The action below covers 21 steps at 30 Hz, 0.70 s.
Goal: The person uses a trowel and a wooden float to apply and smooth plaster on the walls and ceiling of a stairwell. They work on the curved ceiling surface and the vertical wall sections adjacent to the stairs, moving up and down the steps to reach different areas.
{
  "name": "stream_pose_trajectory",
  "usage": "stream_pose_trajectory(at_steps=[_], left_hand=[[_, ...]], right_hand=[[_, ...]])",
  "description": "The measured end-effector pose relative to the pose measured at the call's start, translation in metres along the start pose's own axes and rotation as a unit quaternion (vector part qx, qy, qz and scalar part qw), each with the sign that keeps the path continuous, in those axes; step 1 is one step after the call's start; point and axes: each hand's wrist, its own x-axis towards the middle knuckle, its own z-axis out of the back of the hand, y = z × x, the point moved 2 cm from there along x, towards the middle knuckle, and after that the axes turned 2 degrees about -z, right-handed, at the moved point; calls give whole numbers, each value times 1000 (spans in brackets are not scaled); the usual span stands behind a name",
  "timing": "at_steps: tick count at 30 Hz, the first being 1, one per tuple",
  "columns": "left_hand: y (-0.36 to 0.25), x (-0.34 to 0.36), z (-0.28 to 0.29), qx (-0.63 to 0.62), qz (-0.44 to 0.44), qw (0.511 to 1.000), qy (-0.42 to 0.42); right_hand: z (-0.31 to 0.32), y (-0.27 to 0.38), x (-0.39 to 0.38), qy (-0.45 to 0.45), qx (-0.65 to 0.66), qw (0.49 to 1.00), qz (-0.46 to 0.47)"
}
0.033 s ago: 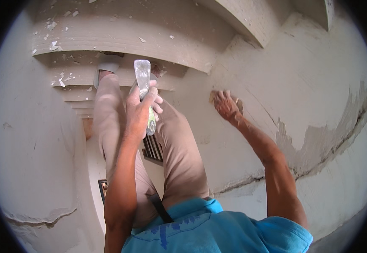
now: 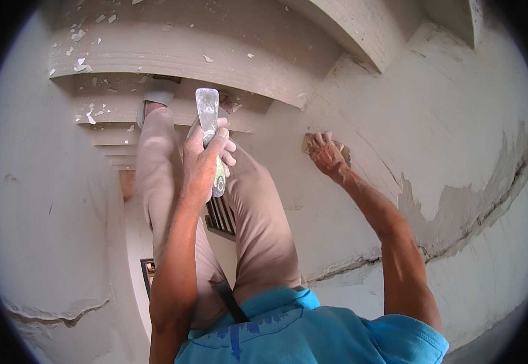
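From where I stand, the fingers of the left hand [image 2: 201,167] are wrapped round a scraper [image 2: 208,112], the thumb lying along the base of its blade. The grey blade points up and away from the person, and the green-and-grey handle [image 2: 219,180] pokes out below the palm. It looks light, a one-hand tool, the blade thin and probably stiff with a little spring. The handle seems the surest place to grip; the pale dust on those fingers might make it slippery, and the blade's edge is best left alone.

The fingers of the right hand [image 2: 326,155] are bent over a tan pad [image 2: 305,143], holding it flat to the pale wall [image 2: 276,194]. I'd guess it weighs little; how soft it is I can't tell, with the hand covering most of it. Holding it from the back, fingers spread, looks sensible.

Farther out, a ragged crack [image 2: 361,262] runs along the wall beneath a darker grey patch [image 2: 443,209], and white flakes [image 2: 82,65] lie scattered over the steps [image 2: 173,45] beyond the person's feet
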Motion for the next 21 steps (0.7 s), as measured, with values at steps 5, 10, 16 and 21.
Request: stream_pose_trajectory(at_steps=[5, 10, 16, 21], left_hand=[[0, -2, 2, 8, -2, 1000, 6], [2, 0, 2, 6, -6, 1000, 0], [0, 0, 3, 4, 5, 1000, 6], [-6, -3, 1, 13, 14, 1000, 15]], right_hand=[[20, -106, 39, -110, 1, 976, -186], [-16, -11, 47, -45, -14, 998, -39], [-33, -70, 68, -142, -31, 983, -110], [16, -123, 63, -139, -19, 958, -250]])
